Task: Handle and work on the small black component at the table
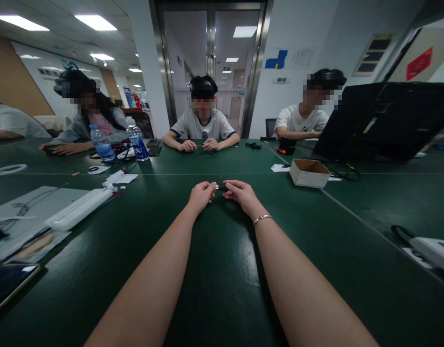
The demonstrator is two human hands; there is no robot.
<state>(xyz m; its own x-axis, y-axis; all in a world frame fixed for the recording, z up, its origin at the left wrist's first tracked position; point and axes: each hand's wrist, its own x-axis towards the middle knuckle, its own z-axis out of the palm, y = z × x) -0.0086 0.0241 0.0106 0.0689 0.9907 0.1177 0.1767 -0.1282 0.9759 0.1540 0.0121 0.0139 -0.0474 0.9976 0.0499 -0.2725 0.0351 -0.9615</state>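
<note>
A small dark object with a shiny metal end (pixel 221 187) is held between my two hands, over the middle of the green table (pixel 222 231). My left hand (pixel 202 196) pinches its metal end between thumb and fingers. At its black end, my right hand (pixel 242 195) closes its thumb and forefinger. A silver bracelet (pixel 263 219) circles my right wrist. The fingers hide part of the object, so its exact kind is unclear.
Plastic bottles (pixel 138 140) stand at the back left. A phone (pixel 12 284), a laptop-like grey panel (pixel 37 205) and a white power strip (pixel 80 208) lie left. An open box (pixel 309 173) and large monitor (pixel 384 120) are right. Several people sit around the table.
</note>
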